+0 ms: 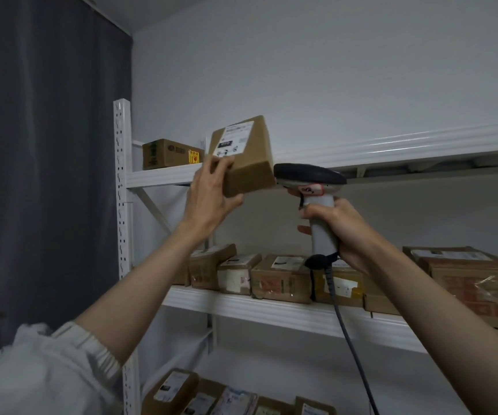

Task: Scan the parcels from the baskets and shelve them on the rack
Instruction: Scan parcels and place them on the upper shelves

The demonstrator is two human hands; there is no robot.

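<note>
White rack (301, 310) fills the view behind both hands, w/ a grey curtain (47, 175) off to the left of the left arm. Below the right hand, the middle shelf carries a row of boxes (280, 278), packed side by side, biggest one at far right under the right forearm. Lower still, under the left forearm, more parcels (170, 390) lie on the bottom shelf, labels up. Up and left of the left hand a lone carton (171, 153) sits on the top shelf by the corner post. Left hand (212, 196) is raised to top-shelf level and grips a brown parcel (246, 157) by its lower left corner, fingers on the labelled face, thumb under the bottom edge; parcel is tilted, label toward the camera, and prob. not resting on the shelf yet, though the contact is hidden. Just right of it, right hand (339, 227) is wrapped round the grip of a scanner (310, 178), index finger at the trigger, head pointing left and nearly touching the parcel's lower right corner. Scanner cable (349, 339) hangs down past the right forearm.
</note>
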